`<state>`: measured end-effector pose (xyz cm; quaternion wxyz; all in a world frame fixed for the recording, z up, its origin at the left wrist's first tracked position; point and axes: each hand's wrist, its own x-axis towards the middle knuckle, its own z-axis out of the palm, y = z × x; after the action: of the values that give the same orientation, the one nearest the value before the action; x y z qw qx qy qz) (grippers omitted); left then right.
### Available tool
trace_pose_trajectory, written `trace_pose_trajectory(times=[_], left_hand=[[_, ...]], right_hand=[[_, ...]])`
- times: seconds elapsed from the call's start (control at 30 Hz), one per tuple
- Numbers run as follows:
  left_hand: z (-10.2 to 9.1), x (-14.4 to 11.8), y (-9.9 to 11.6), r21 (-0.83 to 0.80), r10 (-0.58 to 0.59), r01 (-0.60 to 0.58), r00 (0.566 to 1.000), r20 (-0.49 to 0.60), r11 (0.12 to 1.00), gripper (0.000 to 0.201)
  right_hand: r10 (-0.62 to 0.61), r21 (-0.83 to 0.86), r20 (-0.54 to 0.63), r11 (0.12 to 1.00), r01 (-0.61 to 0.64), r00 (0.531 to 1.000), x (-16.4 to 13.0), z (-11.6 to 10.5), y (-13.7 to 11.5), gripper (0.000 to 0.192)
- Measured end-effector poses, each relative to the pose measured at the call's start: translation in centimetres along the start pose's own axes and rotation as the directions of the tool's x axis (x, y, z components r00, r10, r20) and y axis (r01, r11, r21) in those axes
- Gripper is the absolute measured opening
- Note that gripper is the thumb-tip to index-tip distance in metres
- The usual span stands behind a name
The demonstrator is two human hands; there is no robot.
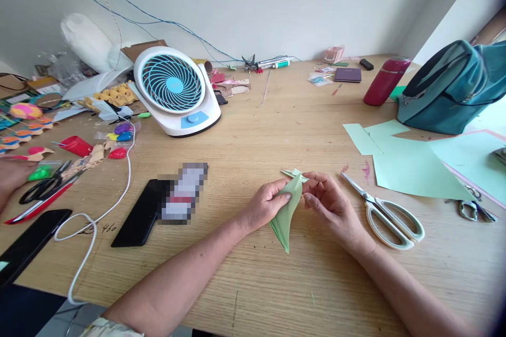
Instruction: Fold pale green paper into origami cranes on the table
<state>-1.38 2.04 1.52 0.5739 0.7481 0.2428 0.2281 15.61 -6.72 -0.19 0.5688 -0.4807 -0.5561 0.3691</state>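
A folded piece of light green paper [288,210], pointed at its lower end, is pinched between the thumb and fingers of my left hand [266,202]. Narrow folded ends [295,173] stick out at its top. My right hand [332,205] is at that top end with curled fingers, the index fingertip against the paper; its exact grip is partly hidden. Just right of my right hand, white-handled scissors [385,213] lie with blades slightly apart. Cut light green paper sheets [419,168] are spread beyond them.
A white and blue fan [177,89] stands at the back left. Dark phones [138,213] and a white cable [128,168] lie left. Another person's hand [13,176] rests near black scissors [45,184]. A red bottle [386,81] and teal bag [446,89] are back right.
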Motion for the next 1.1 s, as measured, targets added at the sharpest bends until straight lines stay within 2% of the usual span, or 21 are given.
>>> trace_pose_trajectory(times=[0.13,0.27,0.4,0.53,0.63,0.9,1.1], left_hand=[[0.0,-0.2,0.5,0.057,0.013,-0.015,0.999,0.035,0.998,0.028],[0.1,-0.3,0.7,0.114,0.051,-0.059,0.996,0.066,0.992,0.025],[0.4,-0.4,0.7,0.266,0.050,-0.066,0.997,0.066,0.962,0.027],[0.8,-0.5,0.5,0.433,0.063,-0.075,0.997,0.043,0.898,0.044],[1.1,-0.4,0.3,0.520,0.098,-0.108,0.994,0.048,0.847,0.048],[1.3,-0.4,-0.2,0.708,0.139,-0.175,0.984,0.110,0.684,0.030],[1.2,-0.3,0.0,0.758,0.117,-0.204,0.979,0.168,0.620,0.030]], right_hand=[[-0.101,-0.143,0.060,0.984,0.109,0.993,0.1,-0.7,-0.5,0.036],[-0.231,-0.342,0.173,0.898,0.278,0.957,0.3,-1.5,-1.3,0.025],[-0.284,-0.416,0.265,0.828,0.376,0.921,0.5,-1.8,-1.8,0.024],[-0.269,-0.440,0.310,0.809,0.388,0.912,0.6,-2.0,-1.8,0.025],[-0.241,-0.444,0.340,0.810,0.382,0.909,0.7,-2.2,-1.6,0.024],[-0.204,-0.448,0.432,0.797,0.405,0.879,0.8,-3.1,-1.7,0.028],[-0.153,-0.448,0.472,0.807,0.386,0.868,0.9,-3.5,-1.3,0.030]])
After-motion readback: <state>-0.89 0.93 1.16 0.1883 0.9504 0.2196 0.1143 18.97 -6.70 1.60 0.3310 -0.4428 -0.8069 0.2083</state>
